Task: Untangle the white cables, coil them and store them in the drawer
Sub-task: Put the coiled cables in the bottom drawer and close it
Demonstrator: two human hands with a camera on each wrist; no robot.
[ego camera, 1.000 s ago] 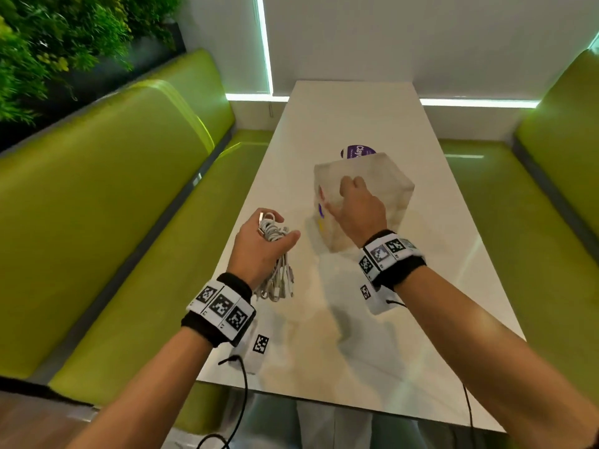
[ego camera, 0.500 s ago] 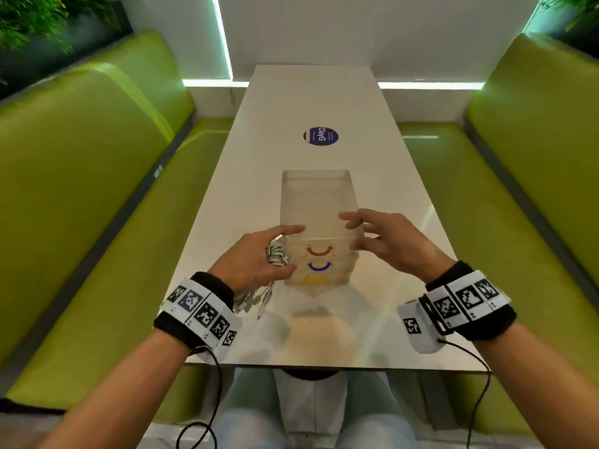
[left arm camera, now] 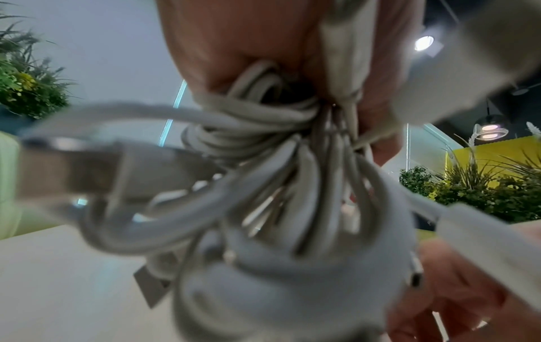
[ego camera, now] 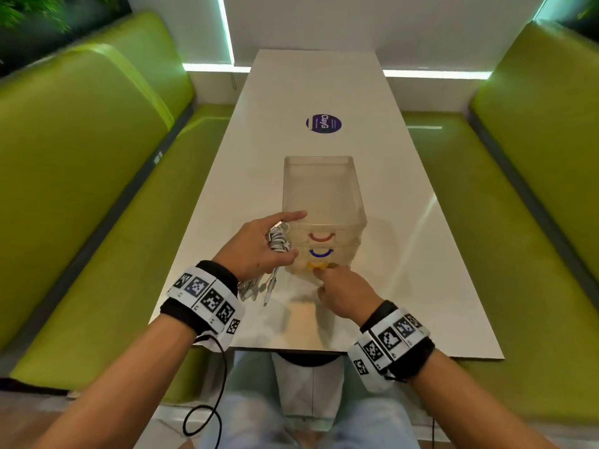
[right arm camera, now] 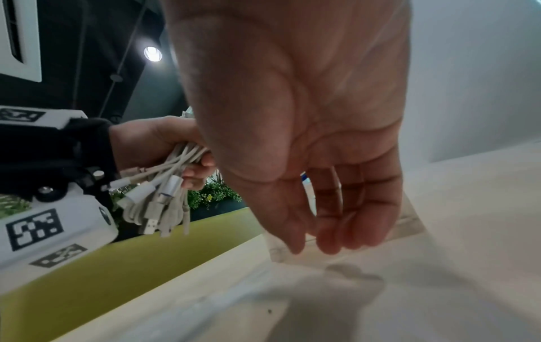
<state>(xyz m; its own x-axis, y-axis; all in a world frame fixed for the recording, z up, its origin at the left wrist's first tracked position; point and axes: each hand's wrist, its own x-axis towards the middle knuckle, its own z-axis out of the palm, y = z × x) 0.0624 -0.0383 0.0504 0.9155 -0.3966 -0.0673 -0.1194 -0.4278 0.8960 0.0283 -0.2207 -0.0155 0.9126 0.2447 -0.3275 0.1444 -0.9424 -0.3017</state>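
Observation:
A translucent drawer unit (ego camera: 321, 189) stands on the white table (ego camera: 311, 85), its red handle (ego camera: 321, 237), blue handle (ego camera: 321, 253) and yellow handle (ego camera: 316, 264) facing me. My left hand (ego camera: 288, 236) grips a coiled bundle of white cables (ego camera: 278, 241), with its index finger stretched onto the unit's top left corner. The plugs hang below the fist (right arm camera: 158, 203). The bundle (left arm camera: 263, 162) fills the left wrist view. My right hand (ego camera: 324, 280) is low at the unit's front, fingertips at the yellow handle. Its fingers (right arm camera: 331, 245) are loosely curved and hold nothing I can see.
A round purple sticker (ego camera: 323, 123) lies on the table beyond the unit. Green padded benches run along the left (ego camera: 81, 189) and right (ego camera: 518, 189). The table's near edge (ego camera: 324, 350) is just behind my wrists. Black wires hang from the wrist bands.
The drawer unit was turned to face me. My right hand dropped from its upper right corner to the yellow bottom handle. The left hand kept the cables and stayed against the unit's left side.

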